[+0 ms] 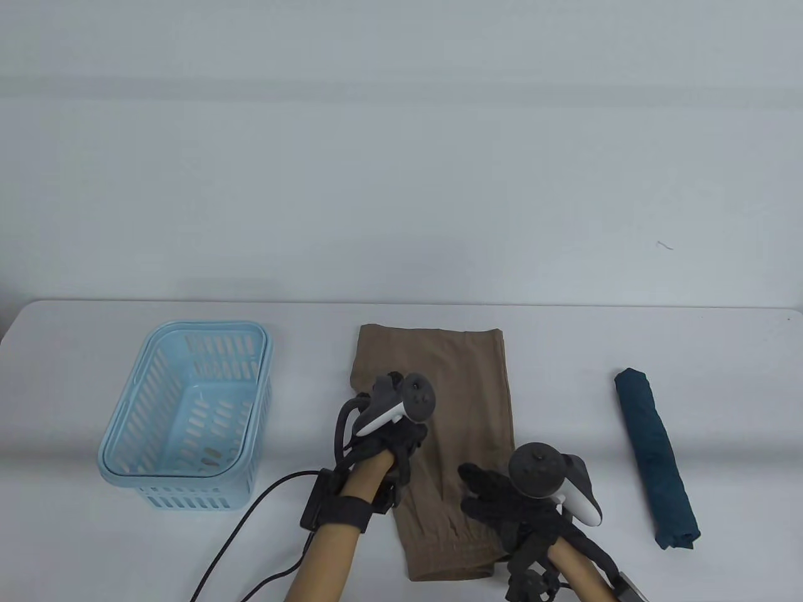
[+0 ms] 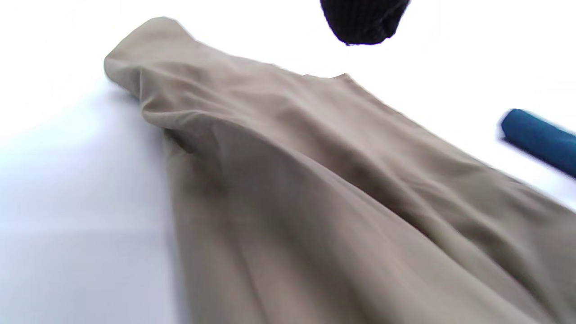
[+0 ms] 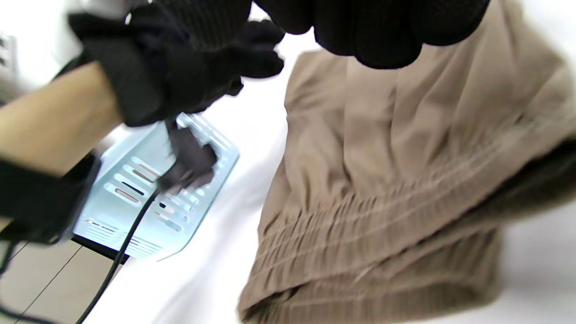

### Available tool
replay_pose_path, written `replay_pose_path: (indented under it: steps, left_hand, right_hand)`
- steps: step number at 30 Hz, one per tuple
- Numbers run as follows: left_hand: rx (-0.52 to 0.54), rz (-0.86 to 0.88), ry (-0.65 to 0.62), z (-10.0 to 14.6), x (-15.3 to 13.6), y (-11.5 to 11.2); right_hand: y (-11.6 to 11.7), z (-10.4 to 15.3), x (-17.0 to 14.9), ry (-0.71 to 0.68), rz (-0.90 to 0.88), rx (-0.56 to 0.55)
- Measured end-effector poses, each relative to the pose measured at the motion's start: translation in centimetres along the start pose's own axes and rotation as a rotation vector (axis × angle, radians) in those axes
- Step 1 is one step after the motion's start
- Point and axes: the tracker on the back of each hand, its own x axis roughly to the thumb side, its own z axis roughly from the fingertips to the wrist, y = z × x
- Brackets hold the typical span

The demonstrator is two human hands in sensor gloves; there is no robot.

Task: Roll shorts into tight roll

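Light blue slotted basket (image 1: 188, 414) sat on the table (image 1: 721, 389) at left, upright, w/ sthg small and dark on its floor, can't tell what. Dark teal fabric roll (image 1: 655, 458) lay at right, long axis running near-to-far, well apart from basket. Black cable (image 1: 244, 520) ran across table near front edge, just right of basket.
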Motion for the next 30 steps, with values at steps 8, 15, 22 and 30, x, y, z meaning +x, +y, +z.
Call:
replay_pose_path:
  steps: [8, 15, 22, 30]
  left_hand:
    - [0.000, -0.080, -0.287, 9.3, 4.1, -3.5]
    - [-0.129, -0.249, -0.328, 11.0, 5.8, -7.2]
    - [-0.244, -0.244, -0.292, 10.6, 5.0, -9.6]
    - [-0.218, -0.149, -0.326, 10.1, 4.1, -9.0]
  right_hand:
    - [1.9, 2.8, -0.8, -0.084, 0.358, 0.067]
    - [5.0, 2.8, -0.2, -0.058, 0.586, 0.154]
    - [7.0, 2.1, 0.0, -0.035, 0.707, 0.152]
    - [6.5, 1.9, 0.3, -0.039, 0.696, 0.129]
